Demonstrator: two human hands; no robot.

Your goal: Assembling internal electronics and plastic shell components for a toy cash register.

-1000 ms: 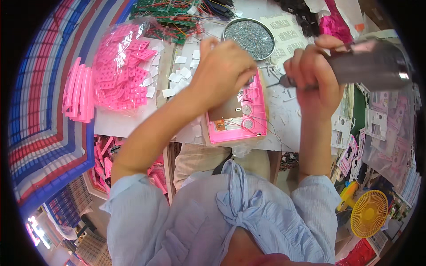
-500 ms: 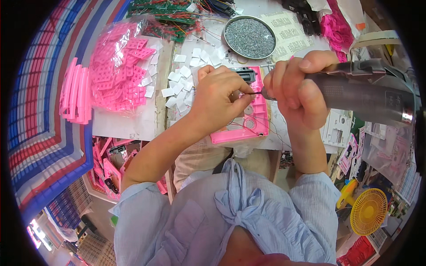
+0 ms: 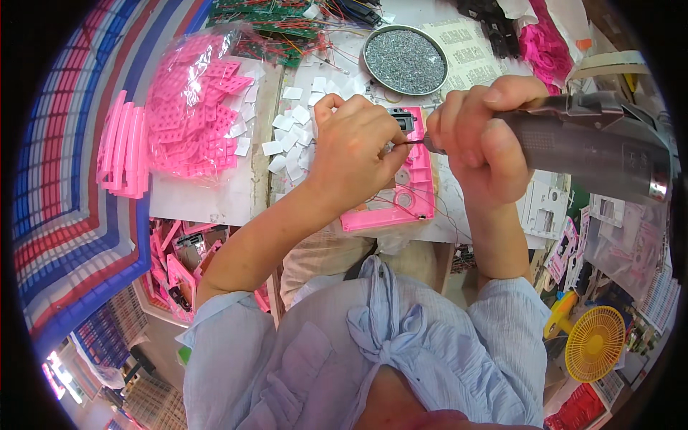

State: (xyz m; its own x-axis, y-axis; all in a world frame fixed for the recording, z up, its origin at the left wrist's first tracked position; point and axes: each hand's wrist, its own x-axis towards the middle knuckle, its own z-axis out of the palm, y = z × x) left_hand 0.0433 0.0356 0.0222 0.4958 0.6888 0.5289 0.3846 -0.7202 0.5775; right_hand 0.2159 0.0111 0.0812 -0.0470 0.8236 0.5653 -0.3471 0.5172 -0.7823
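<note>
My right hand [image 3: 479, 136] is wrapped round a grey electric screwdriver [image 3: 591, 147], held nearly level with its bit [image 3: 416, 142] pointing left. At the bit's tip the thumb and forefinger of my left hand [image 3: 356, 143] are pinched together. Whatever is between them, perhaps a screw, is too small to make out. Both hands are above a pink plastic housing [image 3: 425, 183] lying on the table. A black part [image 3: 405, 122] sits in its upper end, and thin wires run across it. My left hand covers much of the housing's left side.
A round metal tin of small screws [image 3: 405, 61] stands beyond the housing. White square pads [image 3: 290, 143] lie scattered left of my hand, beside a clear bag of pink parts [image 3: 193, 115]. Green circuit boards [image 3: 269, 29] with wires are at the back. A yellow fan [image 3: 595, 342] is at lower right.
My left hand has lifted and turned slightly, its fingertips still at the bit. The screwdriver has shifted only a little. The housing stays in place.
</note>
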